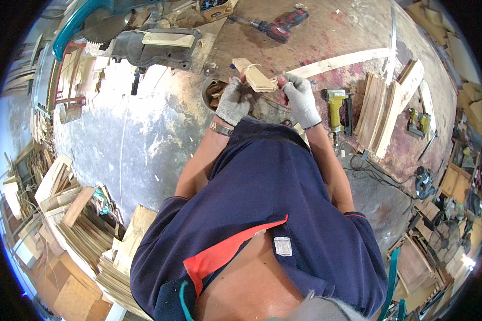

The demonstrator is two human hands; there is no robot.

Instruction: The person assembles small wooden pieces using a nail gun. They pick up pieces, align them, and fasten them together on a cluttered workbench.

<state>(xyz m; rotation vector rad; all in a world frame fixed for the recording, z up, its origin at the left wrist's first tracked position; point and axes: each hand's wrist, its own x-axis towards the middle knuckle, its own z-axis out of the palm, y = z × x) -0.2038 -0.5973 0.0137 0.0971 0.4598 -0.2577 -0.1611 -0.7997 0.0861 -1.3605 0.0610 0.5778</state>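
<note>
Both my hands wear pale grey work gloves. Between them is a small stack of short wooden slats [260,80] with pointed ends, and a thin pale string or band crosses its top. My left hand [234,102] grips the stack's left side. My right hand [300,99] has thumb and fingers pinched close together at the stack's right end. Whether it holds the wood itself or the tie is too small to tell. Beside my left hand stands a round container [206,95] with wood offcuts inside. A yellow-green nail gun [336,109] lies right of my right hand.
A red and black cordless drill [280,27] lies on the stained wooden table [337,32]. Long wooden strips [377,109] are piled at the right, near a small yellow tool [418,123]. A circular saw blade [106,27] stands far left. Timber stacks [88,241] crowd the lower left.
</note>
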